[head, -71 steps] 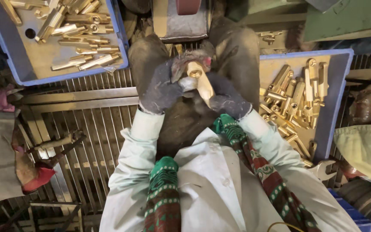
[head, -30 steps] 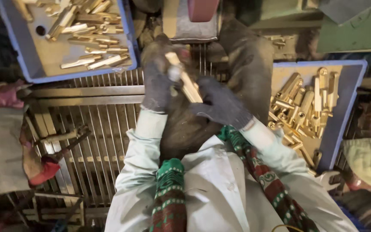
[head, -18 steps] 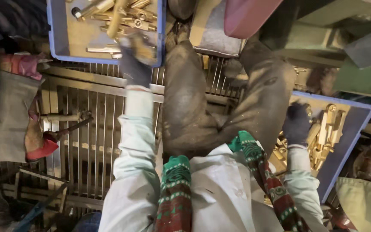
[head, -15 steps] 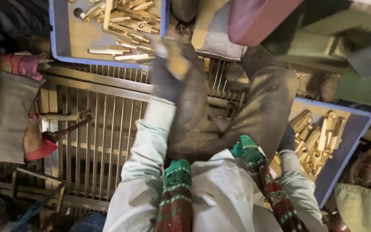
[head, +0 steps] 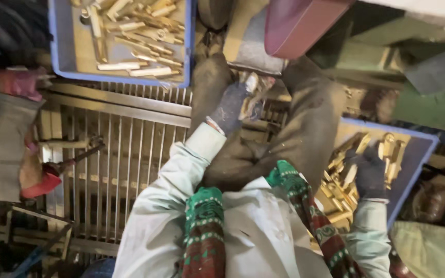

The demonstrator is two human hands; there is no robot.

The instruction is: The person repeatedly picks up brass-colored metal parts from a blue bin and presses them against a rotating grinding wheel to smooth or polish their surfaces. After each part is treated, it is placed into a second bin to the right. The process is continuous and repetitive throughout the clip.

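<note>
Both hands are in dark work gloves here. The left hand (head: 231, 105) is up between the knees, fingers curled shut around a short brass part (head: 250, 85), with the pale end of it poking out above the glove; it's a bit blurred so I can't make out the exact shape of the piece. The right hand (head: 369, 172) is way off to the side, down in the blue tray (head: 413, 164) on the right, resting on a heap of brass parts (head: 392, 154). Its fingers look bent over the pile, but I honestly can't tell if it has actually grabbed one or is just touching them. There's a second blue tray (head: 187, 46) at the top left with more brass rods (head: 130, 66) lying loose in it, well apart from either hand. Under the legs there's a metal grate floor (head: 124, 154), and a dark red block (head: 300, 23) of some machine sits just above the left hand.
</note>
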